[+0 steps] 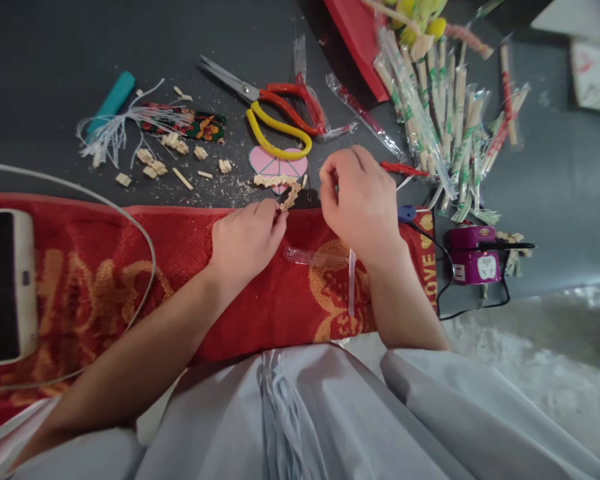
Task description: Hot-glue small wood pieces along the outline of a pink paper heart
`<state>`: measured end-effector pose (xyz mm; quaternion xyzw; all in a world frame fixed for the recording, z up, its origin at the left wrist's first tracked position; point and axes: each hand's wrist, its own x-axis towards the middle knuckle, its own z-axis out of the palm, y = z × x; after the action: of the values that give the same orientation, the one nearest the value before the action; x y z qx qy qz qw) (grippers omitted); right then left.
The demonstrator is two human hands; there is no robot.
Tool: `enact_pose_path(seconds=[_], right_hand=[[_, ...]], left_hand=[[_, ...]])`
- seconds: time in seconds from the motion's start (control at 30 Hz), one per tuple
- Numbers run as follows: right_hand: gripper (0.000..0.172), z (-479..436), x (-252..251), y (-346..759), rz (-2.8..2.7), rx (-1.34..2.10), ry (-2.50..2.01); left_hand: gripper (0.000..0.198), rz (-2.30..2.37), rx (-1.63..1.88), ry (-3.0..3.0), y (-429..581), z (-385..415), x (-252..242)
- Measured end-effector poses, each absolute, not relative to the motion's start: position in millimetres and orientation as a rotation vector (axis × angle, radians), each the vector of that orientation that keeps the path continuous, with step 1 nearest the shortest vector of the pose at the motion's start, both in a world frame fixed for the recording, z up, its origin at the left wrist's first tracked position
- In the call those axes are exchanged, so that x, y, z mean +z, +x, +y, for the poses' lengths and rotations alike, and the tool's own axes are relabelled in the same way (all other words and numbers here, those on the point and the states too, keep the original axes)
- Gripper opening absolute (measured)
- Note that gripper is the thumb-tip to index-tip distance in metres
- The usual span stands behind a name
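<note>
My left hand (250,233) is closed, its thumb and finger pinching a short strip of small pale pieces (292,197) that bends in a V. My right hand (359,200) is raised to the right with its fingers curled together. Whatever it may be pinching is too small or hidden to make out. Just beyond the strip lies a pink heart-shaped piece (280,167) marked with lines. The yellow handle of the scissors (254,93) overlaps the heart's top; a second handle is orange. Beneath my hands are a clear plastic sleeve (315,257) and a narrow white strip (351,283).
A red towel (260,300) covers the table's near edge. Left are a phone-like device (27,287), a cable (150,243), white threads (117,137), a teal roll (117,97) and pale clusters (153,165). Right are several plastic-wrapped sticks (447,113) and a purple plug-like block (475,257).
</note>
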<state>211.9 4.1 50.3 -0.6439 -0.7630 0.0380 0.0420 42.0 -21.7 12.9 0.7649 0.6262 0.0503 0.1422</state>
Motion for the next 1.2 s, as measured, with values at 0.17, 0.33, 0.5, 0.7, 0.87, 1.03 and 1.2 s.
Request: enact_pose_path(seconds=[0.17, 0.33, 0.5, 0.7, 0.87, 1.03, 1.2], right_hand=[[0.030, 3, 56, 221, -2.171, 0.064, -2.053], [0.032, 2, 67, 226, -2.154, 0.054, -2.281], [0.032, -1, 58, 221, -2.265, 0.130, -2.120], [0.042, -8, 53, 203, -2.409, 0.299, -2.026], [0.055, -8, 56, 193, -2.520, 0.392, -2.097], [0.051, -6, 51, 192, -2.557, 0.436, -2.047], [0.045, -3, 46, 194, -2.539, 0.444, -1.987]], left_hand=[[0.032, 1.814, 0.116, 2.183, 43, -21, 14], [0.032, 1.834, 0.117, 2.193, 43, -21, 14], [0.032, 1.851, 0.160, 2.239, 42, -21, 12], [0.029, 1.856, 0.139, 2.223, 42, -19, 15], [0.031, 1.834, 0.132, 2.224, 41, -19, 16], [0.030, 1.807, 0.143, 2.215, 41, -19, 16], [0.030, 1.792, 0.108, 2.207, 42, -17, 18]])
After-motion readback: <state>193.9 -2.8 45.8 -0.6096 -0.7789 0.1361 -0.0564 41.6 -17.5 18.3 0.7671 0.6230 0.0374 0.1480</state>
